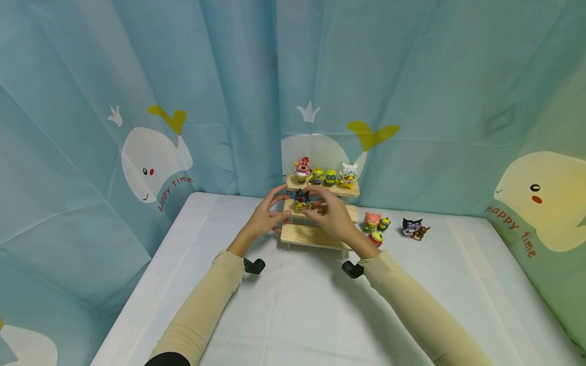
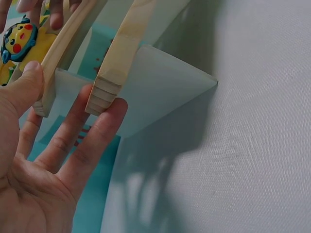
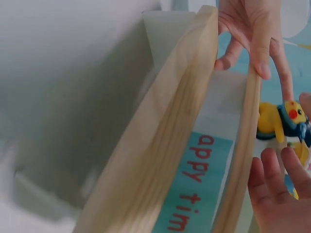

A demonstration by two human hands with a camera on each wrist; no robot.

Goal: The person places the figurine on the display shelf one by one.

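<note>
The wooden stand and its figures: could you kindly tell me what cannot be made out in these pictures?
Head view: part of the middle shelf, behind the right hand.
Head view: features of the brown figure, too small.
Left wrist view: far end of bottom shelf, cut by top edge.
Right wrist view: part of dark-hooded figure, cut by right edge.

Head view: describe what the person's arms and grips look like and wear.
The left sleeve and right sleeve are long, plain beige and creased, ending near the wrists. A small black left wrist camera and a matching right wrist camera jut inward. The left grip and right grip are bare, no glove or ring showing.
</note>
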